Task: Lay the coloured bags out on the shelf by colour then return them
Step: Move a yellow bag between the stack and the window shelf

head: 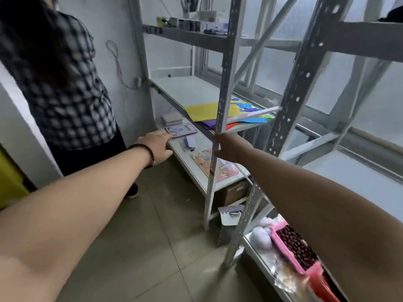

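Both of your arms reach forward toward the grey metal shelf; your left hand, with a dark bead bracelet at the wrist, stretches out flat with the fingers spread loose and empty, its fingertips at the edge of the lower shelf board, just beside a small printed card that lies there. Your right hand sits at the shelf's front upright post, at the height of the middle board's front edge; the fingers seem to curl around the post, though the post hides part of them, so I cannot tell how firm the grip is.

The coloured bags lie in a flat, overlapping pile on the middle board; a yellow one is on top, with blue, purple and red edges showing beneath it. The pile sits just above and beyond your right hand, near it but not touching; it is well apart from your left hand, up and to the right of it.

On the lower board, between your two hands, lie a small blue item and a pink picture sheet. Another person in a checked shirt stands to the left of the shelf.
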`<action>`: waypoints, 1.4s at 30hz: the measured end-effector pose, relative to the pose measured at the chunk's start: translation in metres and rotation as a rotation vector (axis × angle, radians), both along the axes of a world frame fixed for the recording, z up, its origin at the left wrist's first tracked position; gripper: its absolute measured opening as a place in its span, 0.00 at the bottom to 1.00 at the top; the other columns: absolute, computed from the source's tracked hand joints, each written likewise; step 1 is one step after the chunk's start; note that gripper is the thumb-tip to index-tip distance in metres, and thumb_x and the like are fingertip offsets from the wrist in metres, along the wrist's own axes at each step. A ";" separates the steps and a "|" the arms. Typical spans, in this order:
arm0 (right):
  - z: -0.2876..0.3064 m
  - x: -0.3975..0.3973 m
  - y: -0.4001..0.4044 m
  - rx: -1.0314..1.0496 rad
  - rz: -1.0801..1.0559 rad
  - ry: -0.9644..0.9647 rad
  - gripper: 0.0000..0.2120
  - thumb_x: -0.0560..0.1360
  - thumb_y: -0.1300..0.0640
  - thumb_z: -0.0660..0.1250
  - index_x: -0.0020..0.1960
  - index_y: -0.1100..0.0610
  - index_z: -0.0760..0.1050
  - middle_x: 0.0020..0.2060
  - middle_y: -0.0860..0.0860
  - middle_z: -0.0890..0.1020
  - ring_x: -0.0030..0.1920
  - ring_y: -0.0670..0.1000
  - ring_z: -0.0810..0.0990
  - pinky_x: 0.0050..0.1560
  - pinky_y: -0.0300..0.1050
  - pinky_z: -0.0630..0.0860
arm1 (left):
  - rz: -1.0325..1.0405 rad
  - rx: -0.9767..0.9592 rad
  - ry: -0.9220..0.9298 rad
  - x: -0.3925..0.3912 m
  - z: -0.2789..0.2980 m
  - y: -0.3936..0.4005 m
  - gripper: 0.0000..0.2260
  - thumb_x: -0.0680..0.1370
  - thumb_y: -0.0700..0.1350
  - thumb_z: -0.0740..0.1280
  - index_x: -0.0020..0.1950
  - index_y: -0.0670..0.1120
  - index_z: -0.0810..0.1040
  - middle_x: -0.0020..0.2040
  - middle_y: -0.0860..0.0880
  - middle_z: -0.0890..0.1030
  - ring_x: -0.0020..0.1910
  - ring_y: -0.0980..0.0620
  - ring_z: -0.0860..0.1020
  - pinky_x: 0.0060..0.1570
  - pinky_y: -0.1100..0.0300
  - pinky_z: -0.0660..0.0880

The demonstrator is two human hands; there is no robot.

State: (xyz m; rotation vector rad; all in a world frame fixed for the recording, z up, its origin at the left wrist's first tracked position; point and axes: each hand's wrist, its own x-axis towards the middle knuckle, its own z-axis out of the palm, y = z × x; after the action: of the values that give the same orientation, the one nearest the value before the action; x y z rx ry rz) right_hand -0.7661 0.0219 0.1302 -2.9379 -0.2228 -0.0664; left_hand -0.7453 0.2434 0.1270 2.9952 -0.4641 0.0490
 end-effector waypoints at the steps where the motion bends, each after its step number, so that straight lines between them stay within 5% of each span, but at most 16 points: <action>1: -0.002 0.014 0.008 -0.007 0.009 0.002 0.24 0.74 0.57 0.66 0.70 0.54 0.68 0.64 0.55 0.77 0.62 0.57 0.77 0.62 0.52 0.75 | 0.007 -0.004 0.008 0.013 -0.004 0.006 0.26 0.76 0.51 0.63 0.73 0.48 0.63 0.73 0.46 0.65 0.71 0.46 0.66 0.69 0.50 0.65; 24: -0.055 0.412 0.008 0.012 -0.150 0.155 0.26 0.74 0.59 0.64 0.72 0.54 0.65 0.67 0.55 0.74 0.66 0.56 0.72 0.61 0.51 0.74 | -0.101 0.022 0.137 0.447 -0.061 -0.006 0.26 0.76 0.50 0.63 0.72 0.45 0.64 0.73 0.44 0.66 0.70 0.45 0.66 0.68 0.55 0.64; 32: -0.096 0.494 -0.037 0.040 -0.568 0.186 0.20 0.74 0.61 0.61 0.66 0.58 0.70 0.62 0.58 0.75 0.61 0.59 0.74 0.50 0.47 0.73 | -0.329 0.021 0.250 0.600 -0.101 -0.070 0.25 0.76 0.49 0.64 0.72 0.45 0.65 0.72 0.43 0.66 0.69 0.44 0.67 0.68 0.50 0.66; 42: -0.121 0.520 -0.065 0.287 -1.260 0.243 0.12 0.73 0.62 0.61 0.55 0.63 0.74 0.56 0.61 0.78 0.56 0.60 0.77 0.50 0.46 0.73 | -0.593 0.055 0.404 0.705 -0.131 -0.143 0.28 0.75 0.50 0.65 0.72 0.42 0.64 0.71 0.40 0.66 0.70 0.42 0.66 0.68 0.52 0.64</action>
State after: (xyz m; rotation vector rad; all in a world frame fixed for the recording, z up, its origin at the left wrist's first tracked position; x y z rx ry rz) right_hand -0.2456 -0.0435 0.0094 -2.2842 1.4927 0.0762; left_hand -0.0399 0.1004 -0.0045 2.6757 -1.2675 -0.6058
